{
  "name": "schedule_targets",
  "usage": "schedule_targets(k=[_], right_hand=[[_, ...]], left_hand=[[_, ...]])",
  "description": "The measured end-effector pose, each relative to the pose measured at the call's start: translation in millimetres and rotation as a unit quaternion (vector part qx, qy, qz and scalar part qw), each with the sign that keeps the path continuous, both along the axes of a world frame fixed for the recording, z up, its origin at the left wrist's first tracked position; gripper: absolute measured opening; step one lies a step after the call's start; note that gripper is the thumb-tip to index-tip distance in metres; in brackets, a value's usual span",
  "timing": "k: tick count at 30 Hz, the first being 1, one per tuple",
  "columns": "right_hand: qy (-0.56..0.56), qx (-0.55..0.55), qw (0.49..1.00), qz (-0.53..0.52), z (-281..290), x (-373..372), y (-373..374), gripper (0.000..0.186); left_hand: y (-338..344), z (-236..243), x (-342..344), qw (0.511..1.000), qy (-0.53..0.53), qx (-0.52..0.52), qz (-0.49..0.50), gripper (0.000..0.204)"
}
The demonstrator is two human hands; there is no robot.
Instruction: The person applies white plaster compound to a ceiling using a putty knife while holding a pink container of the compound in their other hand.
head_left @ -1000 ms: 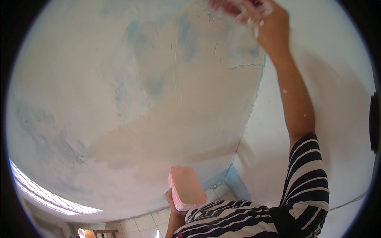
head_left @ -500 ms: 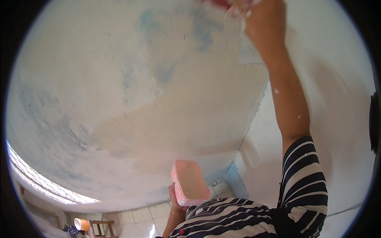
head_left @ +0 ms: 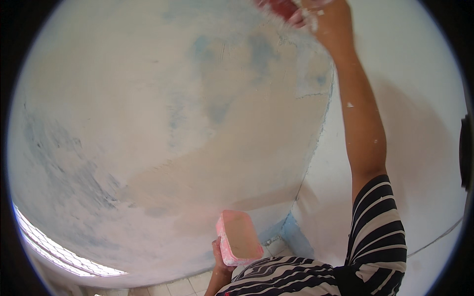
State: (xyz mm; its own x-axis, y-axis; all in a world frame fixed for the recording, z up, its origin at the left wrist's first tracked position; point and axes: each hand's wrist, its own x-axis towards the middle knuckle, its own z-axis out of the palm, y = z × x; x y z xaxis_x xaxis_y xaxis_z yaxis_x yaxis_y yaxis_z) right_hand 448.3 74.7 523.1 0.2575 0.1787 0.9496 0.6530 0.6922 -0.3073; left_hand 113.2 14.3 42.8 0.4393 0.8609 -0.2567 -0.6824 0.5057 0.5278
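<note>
1. The pink tray (head_left: pixel 239 237) sat low against my chest, probably light and rigid; its rim looked the safest grip.
2. My left hand (head_left: pixel 220 256) had its fingers wrapped on its lower edge.
3. My right hand (head_left: pixel 328 17) clutched a red tool (head_left: pixel 277 7) at the patchy wall (head_left: pixel 163 128) overhead.

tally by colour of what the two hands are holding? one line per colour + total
Pink: 1, the rectangular tub held by the left hand.
Red: 1, the tool in the right hand at the wall; its shape is cut off by the picture's edge.
Total: 2
</note>
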Motion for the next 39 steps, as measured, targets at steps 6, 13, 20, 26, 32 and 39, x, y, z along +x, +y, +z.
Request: schedule_targets(k=[6,13,20,26,32,39], right_hand=[[-0.029,-0.193,0.98,0.045,-35,14,-17,0.042],[0.146,-0.169,0.972,0.076,-29,72,37,0.047],[0.114,-0.212,0.968,0.069,-45,30,0,0.041],[0.21,-0.11,0.971,0.008,-42,99,53,0.044],[0.085,-0.264,0.955,0.107,-50,38,18,0.044],[0.049,-0.068,0.996,0.011,-3,90,71,0.035]], left_hand=[[0,-2,8,1.0,0.009,0.001,-0.018,0.065],[-1,11,7,0.999,-0.014,0.024,-0.033,0.063],[-6,11,-3,0.999,0.032,0.006,-0.024,0.063],[-7,21,6,0.999,0.025,0.01,-0.019,0.063],[-13,35,-4,0.999,0.034,0.037,-0.009,0.062],[-16,25,-7,1.0,0.017,-0.005,0.02,0.062]])
